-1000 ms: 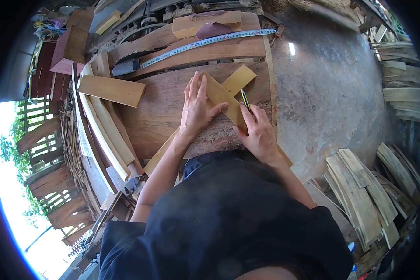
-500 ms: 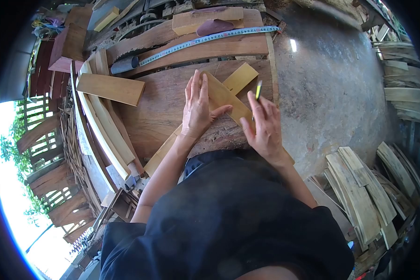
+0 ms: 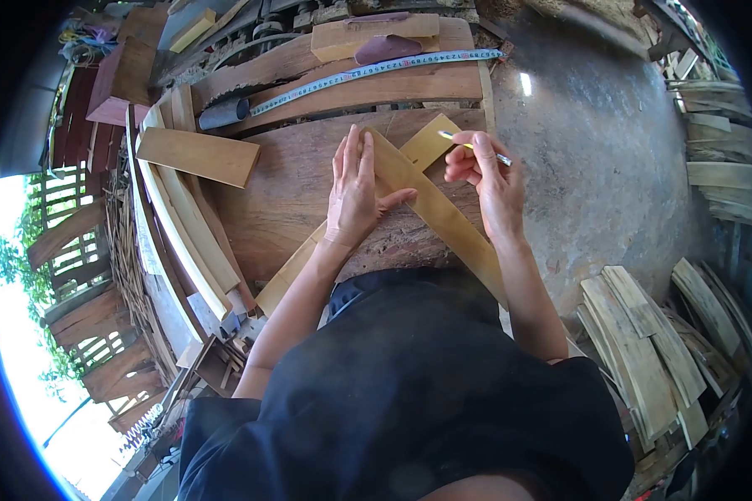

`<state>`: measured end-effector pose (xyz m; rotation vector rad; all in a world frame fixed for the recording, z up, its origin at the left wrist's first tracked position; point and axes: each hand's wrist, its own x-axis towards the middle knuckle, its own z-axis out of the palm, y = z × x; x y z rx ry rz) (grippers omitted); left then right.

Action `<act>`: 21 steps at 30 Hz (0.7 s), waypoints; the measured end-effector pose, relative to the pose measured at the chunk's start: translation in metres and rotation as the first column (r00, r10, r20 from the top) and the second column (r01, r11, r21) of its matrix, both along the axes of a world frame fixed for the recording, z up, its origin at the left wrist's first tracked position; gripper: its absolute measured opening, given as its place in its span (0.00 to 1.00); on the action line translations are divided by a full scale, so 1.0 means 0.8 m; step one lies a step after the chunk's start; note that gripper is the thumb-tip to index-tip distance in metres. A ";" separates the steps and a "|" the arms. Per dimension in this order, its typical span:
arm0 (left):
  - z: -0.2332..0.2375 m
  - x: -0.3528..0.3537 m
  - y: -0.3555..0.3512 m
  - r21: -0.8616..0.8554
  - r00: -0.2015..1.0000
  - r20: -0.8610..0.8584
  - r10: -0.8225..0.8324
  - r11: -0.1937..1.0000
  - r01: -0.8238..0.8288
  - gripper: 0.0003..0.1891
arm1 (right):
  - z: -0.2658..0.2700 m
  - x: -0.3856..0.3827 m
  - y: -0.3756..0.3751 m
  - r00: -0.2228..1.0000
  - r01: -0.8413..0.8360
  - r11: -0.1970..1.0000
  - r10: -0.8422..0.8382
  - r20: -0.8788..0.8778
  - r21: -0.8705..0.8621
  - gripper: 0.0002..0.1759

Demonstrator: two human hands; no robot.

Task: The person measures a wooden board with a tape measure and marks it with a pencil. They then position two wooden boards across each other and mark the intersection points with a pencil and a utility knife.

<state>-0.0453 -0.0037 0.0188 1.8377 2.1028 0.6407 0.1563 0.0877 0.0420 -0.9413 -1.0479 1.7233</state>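
Gap between tape measure [image 3: 443, 58] and crossed boards [image 3: 445, 214], loose board [image 3: 198, 157] leftward

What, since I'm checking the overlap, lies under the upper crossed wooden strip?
A lower strip shows beyond the upper strip, with a wooden board below. The overlapped area is covered; the left hand hides more.

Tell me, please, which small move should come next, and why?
Perhaps bring the pencil to the lower board, beside the upper board: the right hand holds it, and the left hand rests on the upper board, which crosses the lower one.
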 end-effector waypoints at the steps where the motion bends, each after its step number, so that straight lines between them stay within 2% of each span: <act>1: -0.001 0.000 0.000 0.000 1.000 0.002 0.002 1.000 -0.002 0.59 | -0.004 -0.001 0.000 0.992 -0.059 0.997 0.054 0.111 0.049 0.23; 3: -0.004 0.000 -0.001 0.007 1.000 -0.030 0.006 1.000 -0.005 0.60 | -0.006 -0.004 -0.001 0.933 -0.176 0.972 0.115 0.341 0.154 0.24; 4: -0.004 0.000 -0.001 0.008 0.999 -0.031 0.009 1.000 -0.009 0.60 | -0.007 -0.008 -0.003 0.933 -0.179 0.971 0.118 0.340 0.156 0.24; 6: -0.005 0.000 -0.001 0.000 1.000 -0.028 0.008 1.000 -0.008 0.60 | -0.011 -0.015 -0.010 0.860 -0.254 0.889 0.027 0.510 0.382 0.22; 7: -0.005 0.000 -0.001 0.002 1.000 -0.027 0.011 1.000 -0.011 0.60 | -0.005 -0.018 -0.015 0.843 -0.262 0.898 0.034 0.537 0.355 0.17; 11: -0.006 0.000 -0.001 0.005 1.000 -0.017 0.012 1.000 -0.012 0.59 | -0.009 -0.029 -0.025 0.840 -0.275 0.840 -0.027 0.542 0.468 0.11; 14: -0.006 -0.001 -0.002 -0.001 1.000 -0.012 0.009 1.000 -0.009 0.59 | -0.019 -0.039 -0.024 0.820 -0.299 0.774 -0.090 0.565 0.558 0.10; 21: -0.008 -0.001 -0.002 -0.011 1.000 -0.012 0.016 1.000 -0.016 0.59 | -0.017 -0.028 -0.023 0.777 -0.369 0.741 -0.085 0.624 0.561 0.09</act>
